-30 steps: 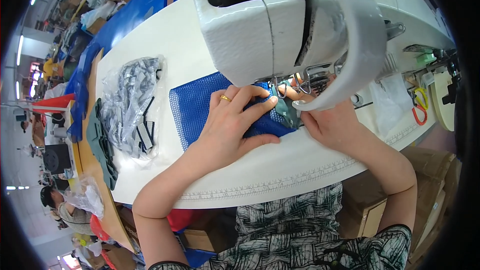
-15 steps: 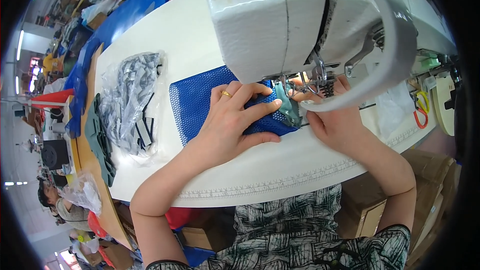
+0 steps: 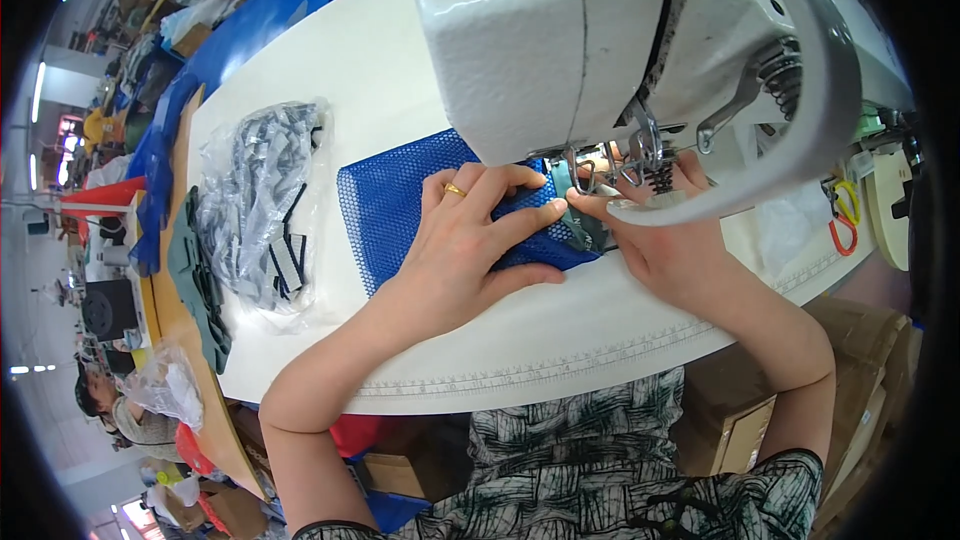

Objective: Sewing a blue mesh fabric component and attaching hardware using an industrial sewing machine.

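A piece of blue mesh fabric (image 3: 385, 202) lies on the white sewing table, partly under the head of a white sewing machine (image 3: 530, 60). My left hand (image 3: 450, 250), wearing a gold ring, rests flat on the mesh with its fingers spread, index and middle fingertips close to the presser foot (image 3: 580, 180). A small green fabric strip (image 3: 577, 232) lies along the mesh's right edge, beside the foot. My right hand (image 3: 680, 255) has thumb and index finger closed on this strip; its other fingers are partly hidden behind the machine's parts.
A clear plastic bag of dark and grey strips (image 3: 260, 200) lies left on the table, beside green fabric pieces (image 3: 197, 280). Yellow-and-red-handled scissors (image 3: 843, 220) lie at the right. A printed ruler (image 3: 520, 377) follows the near edge. A person (image 3: 130, 410) sits far left.
My right index finger has come left over the green strip, covering part of it. My left hand and the mesh are almost unmoved.
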A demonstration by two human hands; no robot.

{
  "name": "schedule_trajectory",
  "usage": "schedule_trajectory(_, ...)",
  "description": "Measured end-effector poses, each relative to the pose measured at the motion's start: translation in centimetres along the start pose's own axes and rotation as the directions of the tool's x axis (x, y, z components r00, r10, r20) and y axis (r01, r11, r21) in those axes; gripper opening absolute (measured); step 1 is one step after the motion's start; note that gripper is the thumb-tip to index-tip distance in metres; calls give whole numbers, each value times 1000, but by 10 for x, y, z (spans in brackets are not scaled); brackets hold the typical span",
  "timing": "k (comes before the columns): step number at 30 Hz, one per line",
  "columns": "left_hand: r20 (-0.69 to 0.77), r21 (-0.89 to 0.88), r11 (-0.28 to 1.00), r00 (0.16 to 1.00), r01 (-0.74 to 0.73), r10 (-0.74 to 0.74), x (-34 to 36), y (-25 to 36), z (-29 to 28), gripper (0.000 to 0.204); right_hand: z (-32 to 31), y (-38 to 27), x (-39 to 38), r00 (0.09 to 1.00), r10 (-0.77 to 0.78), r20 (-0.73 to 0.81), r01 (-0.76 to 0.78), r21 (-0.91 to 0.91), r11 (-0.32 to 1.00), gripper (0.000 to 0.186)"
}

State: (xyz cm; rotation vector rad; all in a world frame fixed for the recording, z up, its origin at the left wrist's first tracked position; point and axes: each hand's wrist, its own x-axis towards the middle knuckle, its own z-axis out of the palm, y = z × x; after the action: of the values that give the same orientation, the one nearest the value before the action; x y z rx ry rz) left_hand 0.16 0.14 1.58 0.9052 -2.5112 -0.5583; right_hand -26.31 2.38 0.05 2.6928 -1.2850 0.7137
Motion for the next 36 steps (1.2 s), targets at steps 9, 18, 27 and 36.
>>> schedule_trajectory(9,31,8,1000,999,28,-28,2,-1,-2,54,0,4,-3,999,-2,34,2,6,1000,47)
schedule_trajectory(18,-16,61,998,1000,25,-24,4,-5,0,54,2,6,-2,999,10,35,-10,-14,1000,52)
schedule_trajectory(27,-100,21,1000,995,4,-2,5,-8,5,42,0,5,-5,1000,-12,25,11,19,1000,45)
schedule_trajectory(36,-29,74,990,992,-117,120,1,33,7,11,1,-1,-1,999,41,-24,-34,244,969,29)
